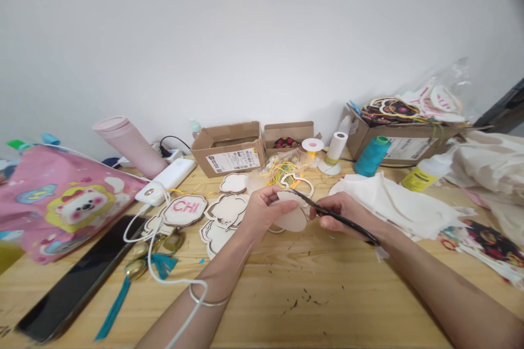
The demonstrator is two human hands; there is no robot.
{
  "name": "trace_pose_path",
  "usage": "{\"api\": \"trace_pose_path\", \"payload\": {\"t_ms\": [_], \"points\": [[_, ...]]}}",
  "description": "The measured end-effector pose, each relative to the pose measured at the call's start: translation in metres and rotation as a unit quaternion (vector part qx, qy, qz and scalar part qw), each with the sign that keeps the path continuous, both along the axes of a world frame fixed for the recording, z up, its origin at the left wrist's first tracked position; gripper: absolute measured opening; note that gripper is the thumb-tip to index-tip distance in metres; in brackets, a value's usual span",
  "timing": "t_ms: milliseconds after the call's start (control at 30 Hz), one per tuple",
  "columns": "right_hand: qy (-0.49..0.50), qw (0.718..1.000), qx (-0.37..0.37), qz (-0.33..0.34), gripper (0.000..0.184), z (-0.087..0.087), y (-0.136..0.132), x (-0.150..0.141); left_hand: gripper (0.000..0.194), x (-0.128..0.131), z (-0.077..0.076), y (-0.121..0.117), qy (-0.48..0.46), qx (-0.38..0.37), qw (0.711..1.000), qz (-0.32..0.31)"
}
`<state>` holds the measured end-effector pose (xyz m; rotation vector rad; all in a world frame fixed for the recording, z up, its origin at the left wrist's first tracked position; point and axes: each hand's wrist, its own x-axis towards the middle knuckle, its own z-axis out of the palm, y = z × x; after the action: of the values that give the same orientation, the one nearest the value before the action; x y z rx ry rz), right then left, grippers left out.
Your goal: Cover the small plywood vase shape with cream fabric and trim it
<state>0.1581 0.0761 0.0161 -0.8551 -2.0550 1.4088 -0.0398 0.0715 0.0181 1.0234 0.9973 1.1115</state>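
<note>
Between the thumb and fingers of my left hand is a flat off-white piece with rounded, scalloped edges, held above the table. My right hand grips a long, thin black strip. One end of it meets the upper edge of the off-white piece; the other runs back over my right wrist, where a small whitish scrap hangs. I cannot tell exactly what the strip is. Left of my hands lie several cloud-shaped plaques with dark edges, and one plaque lettered "CHI" in pink.
Cardboard boxes stand along the wall, with thread spools and a yellow-labelled bottle at right. White cloth lies beyond my right hand. A phone, gold bells with teal tassels and a white cable occupy the left.
</note>
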Motion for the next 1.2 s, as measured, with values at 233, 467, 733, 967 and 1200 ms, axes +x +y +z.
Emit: {"api": "trace_pose_path", "payload": {"t_ms": [233,467,733,967,1200], "points": [[0.013,1.000,0.000,-0.009,0.035,-0.001,-0.001,-0.002,0.030,0.001,-0.001,-0.001,-0.009,-0.004,1.000,-0.003],[0.007,1.000,0.005,-0.018,0.036,-0.003,-0.001,-0.002,0.030,0.000,0.002,-0.001,-0.011,-0.009,1.000,-0.003],[-0.028,0.999,-0.003,-0.029,0.038,0.000,0.000,0.001,0.029,-0.002,0.004,0.000,0.020,0.000,1.000,0.002],[-0.026,0.999,0.004,-0.020,0.037,-0.001,0.000,0.002,0.027,-0.004,0.004,0.001,0.031,-0.002,0.999,0.043],[-0.021,0.999,0.009,0.029,0.052,0.004,0.001,0.007,0.029,-0.005,0.006,0.000,0.036,-0.024,0.998,0.040]]}}
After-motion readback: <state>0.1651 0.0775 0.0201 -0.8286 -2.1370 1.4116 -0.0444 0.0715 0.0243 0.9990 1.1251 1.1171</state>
